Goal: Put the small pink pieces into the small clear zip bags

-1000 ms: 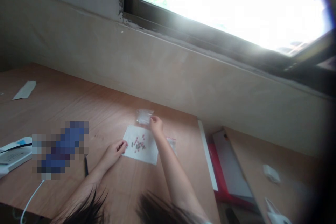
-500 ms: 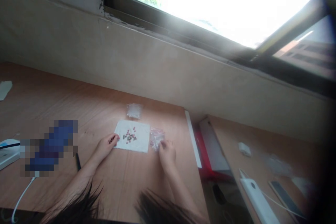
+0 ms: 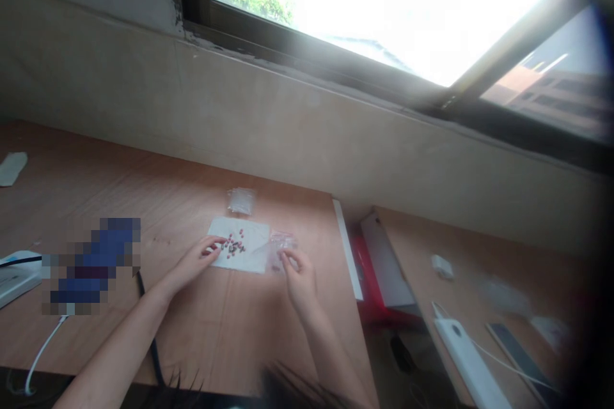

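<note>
A white sheet, paper or cloth (image 3: 254,230), lies on the wooden table with several small red and dark pieces (image 3: 234,246) scattered on its middle. My left hand (image 3: 199,259) reaches over the sheet's left edge, its thumb and fingers parted close to the pieces, nothing visible between them. To the right of the sheet are small clear zip bags (image 3: 283,239) with reddish edges. Thumb and finger of my right hand (image 3: 301,276) pinch a clear plastic bag (image 3: 273,255) that overlaps the sheet's right edge. Behind the sheet sits a stack of clear bags (image 3: 241,201).
On the left are a blurred-out blue object (image 3: 93,262) with a white cable and a white power strip (image 3: 19,278). A second table (image 3: 403,236) on the right holds a white adapter (image 3: 442,266), a white power strip (image 3: 472,361) and a dark phone-like slab (image 3: 520,354). A red item (image 3: 367,275) stands between the tables.
My left hand has moved right onto the sheet, fingers now parted beside the pieces. My right hand has drawn a bag leftward over the sheet's edge. The view has shifted slightly.
</note>
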Demonstrator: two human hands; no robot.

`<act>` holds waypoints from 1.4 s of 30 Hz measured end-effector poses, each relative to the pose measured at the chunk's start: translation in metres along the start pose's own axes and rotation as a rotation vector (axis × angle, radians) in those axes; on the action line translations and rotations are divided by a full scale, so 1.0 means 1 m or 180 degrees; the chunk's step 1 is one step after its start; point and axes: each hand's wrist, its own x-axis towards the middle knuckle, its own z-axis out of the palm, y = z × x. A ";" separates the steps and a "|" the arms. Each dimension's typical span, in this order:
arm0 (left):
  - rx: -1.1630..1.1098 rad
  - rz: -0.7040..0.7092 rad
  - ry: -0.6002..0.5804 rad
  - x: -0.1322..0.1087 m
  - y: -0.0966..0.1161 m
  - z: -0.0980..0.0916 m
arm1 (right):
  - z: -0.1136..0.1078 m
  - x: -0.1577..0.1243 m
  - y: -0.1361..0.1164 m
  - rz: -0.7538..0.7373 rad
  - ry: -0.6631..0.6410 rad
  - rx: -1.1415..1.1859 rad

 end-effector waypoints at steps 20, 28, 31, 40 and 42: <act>0.0346 0.0122 -0.0840 -0.008 0.060 0.010 | 0.047 -0.017 -0.035 -0.0045 -0.0822 -0.0361; 0.0562 0.0301 -0.0904 -0.008 0.058 0.015 | 0.048 -0.013 -0.038 0.0305 -0.1334 0.0010; 0.0717 0.0557 -0.0881 -0.008 0.060 0.016 | 0.046 -0.015 -0.036 0.0652 -0.1545 0.0431; 0.0878 0.0786 -0.0657 -0.011 0.068 0.021 | 0.047 -0.013 -0.030 0.0818 -0.1234 0.0852; 0.0795 0.0692 -0.0750 -0.012 0.073 0.019 | 0.047 -0.010 -0.031 0.0863 -0.1188 0.0915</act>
